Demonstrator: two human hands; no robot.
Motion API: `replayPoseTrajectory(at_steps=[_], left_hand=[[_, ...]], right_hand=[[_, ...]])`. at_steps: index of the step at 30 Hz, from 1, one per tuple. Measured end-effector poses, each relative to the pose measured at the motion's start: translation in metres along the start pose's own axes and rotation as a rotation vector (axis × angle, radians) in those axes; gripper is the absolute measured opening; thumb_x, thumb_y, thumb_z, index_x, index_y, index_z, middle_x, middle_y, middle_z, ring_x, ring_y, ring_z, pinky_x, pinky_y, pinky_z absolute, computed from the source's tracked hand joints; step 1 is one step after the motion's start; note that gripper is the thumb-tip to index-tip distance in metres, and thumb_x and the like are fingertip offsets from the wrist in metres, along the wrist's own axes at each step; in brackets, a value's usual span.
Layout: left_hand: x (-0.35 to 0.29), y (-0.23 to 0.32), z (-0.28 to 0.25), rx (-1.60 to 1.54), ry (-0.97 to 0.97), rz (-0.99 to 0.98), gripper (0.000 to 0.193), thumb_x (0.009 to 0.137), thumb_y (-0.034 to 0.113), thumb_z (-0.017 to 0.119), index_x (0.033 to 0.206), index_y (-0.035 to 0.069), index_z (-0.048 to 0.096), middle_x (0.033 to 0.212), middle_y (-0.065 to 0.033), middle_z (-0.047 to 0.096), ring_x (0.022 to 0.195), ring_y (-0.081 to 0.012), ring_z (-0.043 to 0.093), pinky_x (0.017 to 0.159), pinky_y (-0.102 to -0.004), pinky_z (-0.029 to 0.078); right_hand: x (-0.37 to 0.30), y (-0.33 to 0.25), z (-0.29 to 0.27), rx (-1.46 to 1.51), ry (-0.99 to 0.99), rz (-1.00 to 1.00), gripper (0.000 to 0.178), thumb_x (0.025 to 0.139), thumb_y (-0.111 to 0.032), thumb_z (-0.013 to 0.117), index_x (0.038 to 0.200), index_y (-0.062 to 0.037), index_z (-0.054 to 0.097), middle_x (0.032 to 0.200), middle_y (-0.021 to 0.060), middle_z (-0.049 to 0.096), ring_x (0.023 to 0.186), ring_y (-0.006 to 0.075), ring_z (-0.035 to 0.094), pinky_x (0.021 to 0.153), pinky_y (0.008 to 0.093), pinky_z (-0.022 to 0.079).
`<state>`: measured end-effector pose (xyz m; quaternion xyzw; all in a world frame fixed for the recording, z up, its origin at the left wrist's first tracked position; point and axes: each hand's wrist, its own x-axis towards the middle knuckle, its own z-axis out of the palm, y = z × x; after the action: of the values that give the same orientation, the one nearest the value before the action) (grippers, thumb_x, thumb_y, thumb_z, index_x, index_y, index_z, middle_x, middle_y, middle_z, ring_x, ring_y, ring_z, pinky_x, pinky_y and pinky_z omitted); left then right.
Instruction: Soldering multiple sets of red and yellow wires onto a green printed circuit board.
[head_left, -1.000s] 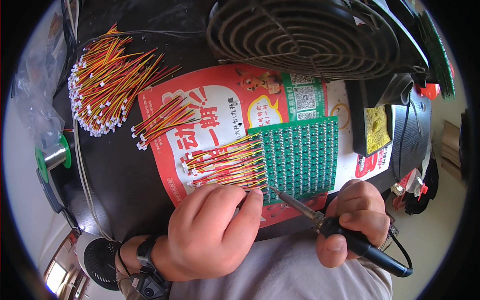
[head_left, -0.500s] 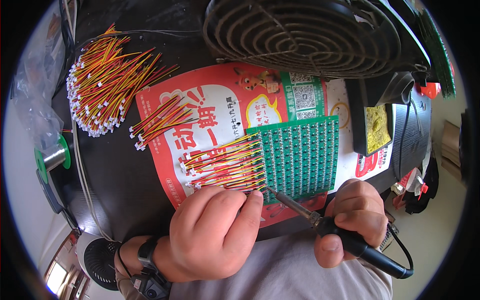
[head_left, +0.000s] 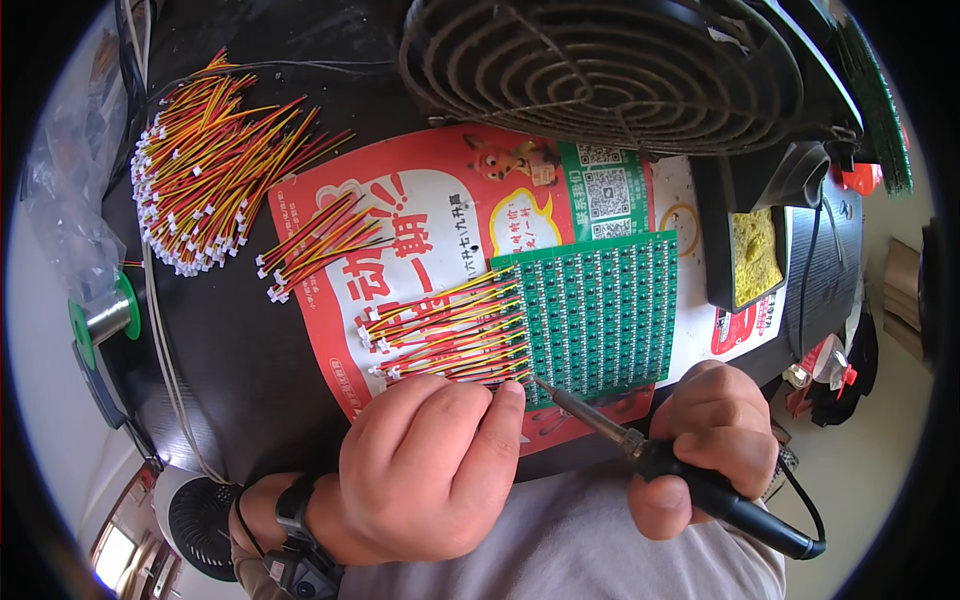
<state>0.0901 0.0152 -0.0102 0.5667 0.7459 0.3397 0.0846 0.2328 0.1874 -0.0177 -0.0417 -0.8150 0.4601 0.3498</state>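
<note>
My right hand (head_left: 712, 445) grips a black-handled soldering iron (head_left: 690, 475), its tip resting at the lower left edge of a green circuit board panel (head_left: 605, 315). My left hand (head_left: 430, 465) is closed in a pinch at that same edge, close to the iron's tip. What its fingertips hold is mostly hidden; the ends of wires show right beside them. Several red, yellow and black wires (head_left: 450, 335) with white connectors lie in rows, their far ends on the panel's left column. Panel and wires rest on a red and white printed sheet (head_left: 330, 345).
A big pile of connector wires (head_left: 205, 185) lies far left, a smaller bunch (head_left: 325, 245) nearer. A solder spool (head_left: 105, 315) stands at the left edge. Across the back is a round black fan grille (head_left: 600, 85). A yellow sponge (head_left: 757, 258) sits in a black holder at right.
Almost nothing differs. The right hand and iron have shifted very slightly; the left hand stays at the panel edge.
</note>
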Motion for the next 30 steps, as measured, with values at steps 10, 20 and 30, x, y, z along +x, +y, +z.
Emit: replayPoseTrajectory(at_steps=[10, 20, 30], left_hand=[[0.0001, 0.0014, 0.0006, -0.001, 0.017, -0.013, 0.024, 0.069, -0.012, 0.072, 0.092, -0.011, 0.069, 0.08, -0.0136, 0.061, 0.065, -0.028, 0.061, 0.058, -0.0373, 0.052], [-0.0004, -0.001, 0.0009, 0.008, 0.002, 0.037, 0.023, 0.07, -0.012, 0.071, 0.092, -0.012, 0.068, 0.079, -0.0136, 0.06, 0.064, -0.0274, 0.06, 0.056, -0.0365, 0.051], [-0.0015, 0.0006, 0.0049, 0.061, 0.017, 0.078, 0.022, 0.07, -0.013, 0.071, 0.092, -0.014, 0.067, 0.078, -0.0128, 0.058, 0.062, -0.0255, 0.058, 0.053, -0.0355, 0.05]], right_hand=[[0.0003, -0.0013, -0.0027, 0.018, -0.017, 0.023, 0.034, 0.077, -0.018, 0.08, 0.092, 0.0002, 0.055, 0.06, 0.0045, 0.053, 0.046, 0.0179, 0.048, 0.04, 0.0304, 0.036], [0.0002, -0.0007, -0.0029, -0.002, -0.055, 0.03, 0.035, 0.075, -0.016, 0.08, 0.092, 0.0017, 0.055, 0.061, 0.0053, 0.053, 0.046, 0.0192, 0.048, 0.039, 0.031, 0.037], [-0.0011, 0.0001, -0.0027, 0.01, -0.009, 0.007, 0.036, 0.08, -0.021, 0.081, 0.093, 0.0005, 0.055, 0.059, 0.0042, 0.053, 0.045, 0.0177, 0.048, 0.039, 0.0302, 0.036]])
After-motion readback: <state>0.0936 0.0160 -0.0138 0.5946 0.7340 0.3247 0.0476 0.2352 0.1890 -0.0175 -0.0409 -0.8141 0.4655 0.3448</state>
